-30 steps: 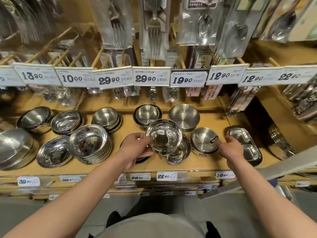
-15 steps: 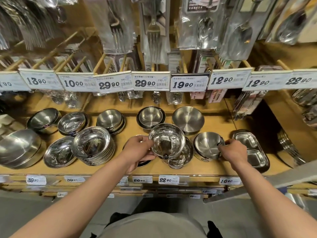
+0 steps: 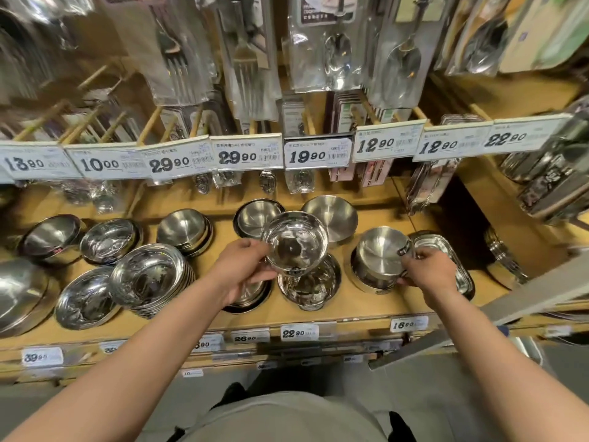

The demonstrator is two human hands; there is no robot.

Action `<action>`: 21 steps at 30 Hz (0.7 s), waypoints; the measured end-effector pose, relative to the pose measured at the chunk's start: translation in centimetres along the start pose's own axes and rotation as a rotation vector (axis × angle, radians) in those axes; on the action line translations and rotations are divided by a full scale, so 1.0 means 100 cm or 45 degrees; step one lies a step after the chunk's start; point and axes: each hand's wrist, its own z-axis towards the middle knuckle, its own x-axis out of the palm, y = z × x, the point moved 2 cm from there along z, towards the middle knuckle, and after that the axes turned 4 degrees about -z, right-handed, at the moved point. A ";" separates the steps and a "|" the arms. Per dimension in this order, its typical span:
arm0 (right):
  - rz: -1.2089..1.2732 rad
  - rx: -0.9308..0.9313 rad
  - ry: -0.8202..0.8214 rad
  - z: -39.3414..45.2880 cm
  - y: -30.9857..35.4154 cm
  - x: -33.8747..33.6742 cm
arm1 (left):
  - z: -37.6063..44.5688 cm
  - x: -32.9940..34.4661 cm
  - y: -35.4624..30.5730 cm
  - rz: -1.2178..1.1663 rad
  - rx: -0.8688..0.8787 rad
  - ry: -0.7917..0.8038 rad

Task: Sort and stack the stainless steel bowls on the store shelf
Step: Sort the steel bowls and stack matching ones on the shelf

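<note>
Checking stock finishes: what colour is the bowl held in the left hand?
Shiny silver, mirror-polished steel: the bowl in the left hand, clearest in the head view.

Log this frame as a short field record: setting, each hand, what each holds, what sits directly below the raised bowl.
setting: wooden store shelf with steel bowls, price tags along the edge
left hand: grips the rim of a shiny bowl, raised off the shelf
below raised bowl: similar shiny bowl resting on the shelf
right hand: grips the brushed bowl at its right side
far right: compartment tray
</note>
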 end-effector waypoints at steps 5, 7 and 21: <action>0.303 0.108 0.100 -0.014 0.017 -0.012 | 0.003 -0.013 -0.018 -0.030 -0.005 -0.067; 0.379 0.139 0.140 -0.025 0.023 -0.018 | 0.008 -0.010 -0.019 -0.002 -0.009 -0.058; 0.611 0.154 0.083 -0.056 0.028 -0.075 | 0.046 0.125 0.030 0.284 -0.080 0.180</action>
